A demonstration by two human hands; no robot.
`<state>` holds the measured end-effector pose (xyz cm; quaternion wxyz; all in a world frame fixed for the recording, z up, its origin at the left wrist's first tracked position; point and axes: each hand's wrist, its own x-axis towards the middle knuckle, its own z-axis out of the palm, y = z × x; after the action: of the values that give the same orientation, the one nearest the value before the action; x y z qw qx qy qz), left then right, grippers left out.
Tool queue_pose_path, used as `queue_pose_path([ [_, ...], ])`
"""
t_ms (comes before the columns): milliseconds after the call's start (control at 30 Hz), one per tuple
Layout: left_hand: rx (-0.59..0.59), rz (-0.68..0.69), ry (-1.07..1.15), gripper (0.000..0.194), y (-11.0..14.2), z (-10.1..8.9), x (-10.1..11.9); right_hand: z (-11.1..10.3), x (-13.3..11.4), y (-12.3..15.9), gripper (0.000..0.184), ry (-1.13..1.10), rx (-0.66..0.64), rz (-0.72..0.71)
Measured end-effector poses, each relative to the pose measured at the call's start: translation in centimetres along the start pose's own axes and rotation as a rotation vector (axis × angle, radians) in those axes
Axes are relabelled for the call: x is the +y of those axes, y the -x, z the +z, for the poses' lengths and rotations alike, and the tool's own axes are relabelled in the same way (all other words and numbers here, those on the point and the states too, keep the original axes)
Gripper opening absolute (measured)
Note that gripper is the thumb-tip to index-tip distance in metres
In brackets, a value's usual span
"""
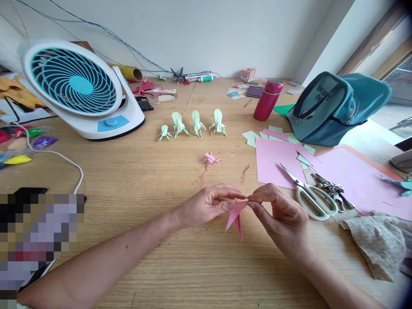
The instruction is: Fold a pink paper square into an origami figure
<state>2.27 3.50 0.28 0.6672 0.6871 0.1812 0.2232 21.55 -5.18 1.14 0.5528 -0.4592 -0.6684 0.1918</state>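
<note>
A pink folded paper figure (236,214) is held above the wooden table, two pointed flaps hanging down from it. My left hand (214,204) pinches its upper left side between thumb and fingers. On the other side, my right hand (280,219) pinches the upper right end between thumb and index finger. The fingertips hide the top of the figure. Just beyond my hands lies a small pink origami frog (210,160) with thin bent legs. Behind it, several pale green origami figures (196,123) stand in a row.
White-handled scissors (317,199) lie right of my right hand, partly over pink paper sheets (278,159), beside a bunch of keys (334,191). A teal bag (337,107) and a magenta bottle (268,101) stand at back right. A fan (77,86) stands left; a cloth (376,242) lies front right.
</note>
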Motion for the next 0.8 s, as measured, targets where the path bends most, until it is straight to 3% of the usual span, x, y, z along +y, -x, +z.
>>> queue_pose_path([
  [167,-0.093,-0.121,0.194,0.04,0.0,0.8,0.1,0.0,-0.3,0.1,0.025,0.027,-0.013,-0.092],
  [500,0.073,-0.048,0.006,0.039,0.3,1.7,0.5,-0.1,-0.4,0.6,0.036,0.089,-0.098,-0.222],
  [633,0.073,-0.075,0.075,0.039,0.3,2.1,0.4,-0.2,-0.3,1.0,0.037,0.121,-0.147,-0.284],
  [800,0.237,-0.144,0.262,0.045,0.2,2.5,-0.1,-0.3,-0.1,1.2,0.034,0.2,-0.199,-0.352],
])
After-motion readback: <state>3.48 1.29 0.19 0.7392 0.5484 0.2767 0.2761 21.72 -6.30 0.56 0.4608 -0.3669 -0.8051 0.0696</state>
